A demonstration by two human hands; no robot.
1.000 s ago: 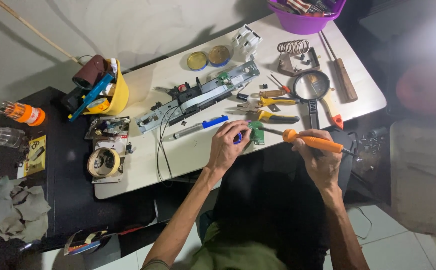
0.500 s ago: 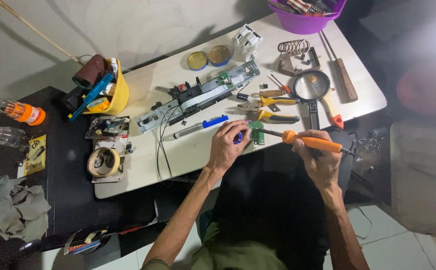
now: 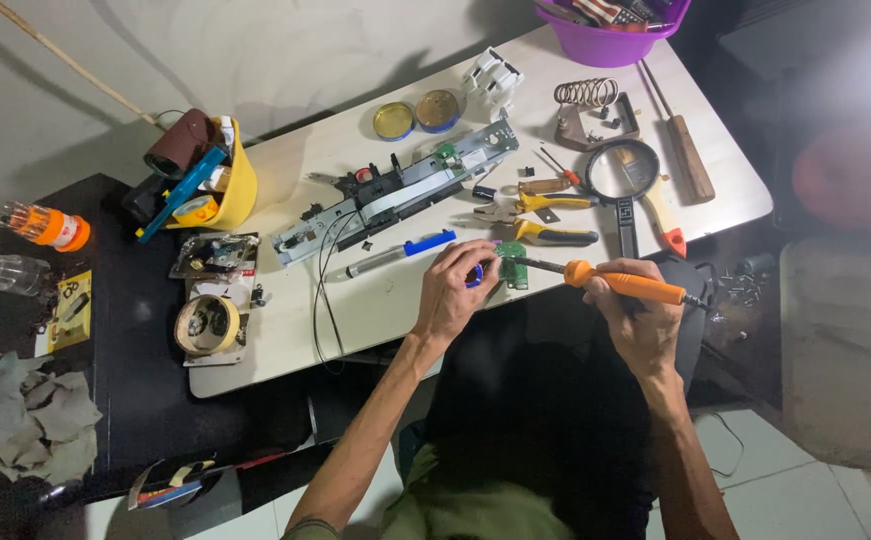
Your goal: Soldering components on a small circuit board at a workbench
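Bare forearms, no sleeves past elbows; olive-green shirt, dark trousers apparently; small dark mark near left elbow.

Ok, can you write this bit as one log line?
left hand: steadies green circuit board | right hand: holds orange soldering iron, tip at board

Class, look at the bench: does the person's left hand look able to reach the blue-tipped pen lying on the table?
Probably yes. The left hand rests beside the green circuit board, and the pen lies just beyond its knuckles with only bare table between.
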